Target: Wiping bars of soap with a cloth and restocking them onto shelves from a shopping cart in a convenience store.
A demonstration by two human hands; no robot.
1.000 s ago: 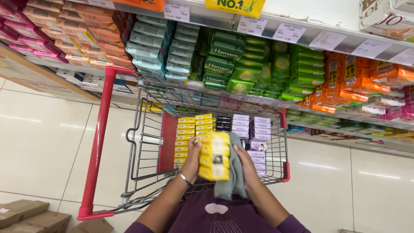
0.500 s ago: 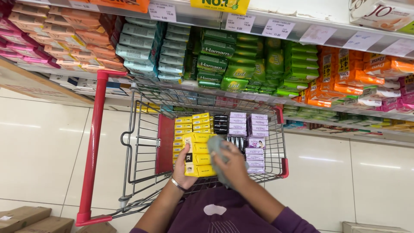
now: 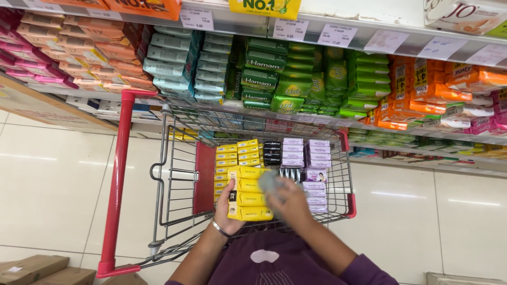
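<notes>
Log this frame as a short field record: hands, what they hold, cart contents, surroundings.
left hand: grips the left side of a yellow multipack of stacked bars, bangle on wrist
right hand: presses a grey cloth on the pack's right side; blurred
cart: wire basket, red handle; pack held over it
cart contents: yellow boxes, black boxes, purple boxes in rows
shelf: green, teal, orange and pink packs
floor: pale tiles, cardboard boxes lower left

Glossy cream floor tiles (image 3: 47,195) below stocked shelves (image 3: 317,79); seemingly cardboard boxes (image 3: 37,269) bottom-left.
</notes>
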